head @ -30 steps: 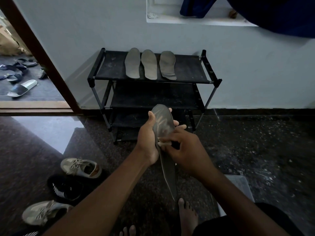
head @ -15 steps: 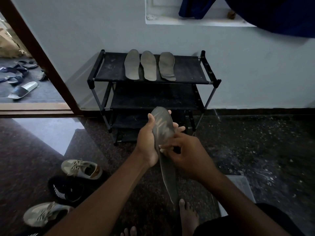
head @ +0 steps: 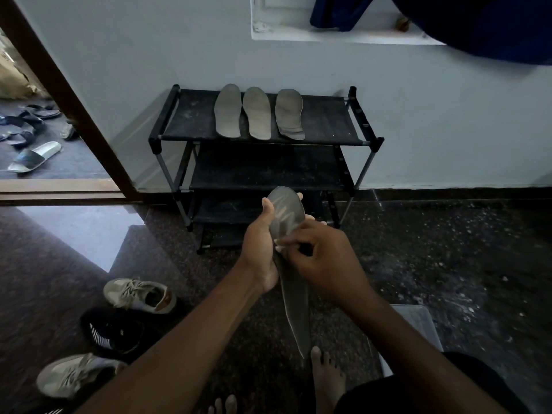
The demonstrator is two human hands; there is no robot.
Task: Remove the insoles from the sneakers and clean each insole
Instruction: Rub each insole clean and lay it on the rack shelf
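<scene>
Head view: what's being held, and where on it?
A long grey insole. The left hand grips its upper half from behind, thumb on the left edge; the right hand pinches its middle.

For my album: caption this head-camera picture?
Left hand grips an insole, right hand pinches its middle; three more insoles lie on the shoe rack.

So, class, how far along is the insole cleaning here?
Looks done: three insoles lie side by side on the rack's top shelf. In hand: the left hand grips a fourth insole while the right hand pinches its middle. Left: finishing it and probably shelving it.
</scene>
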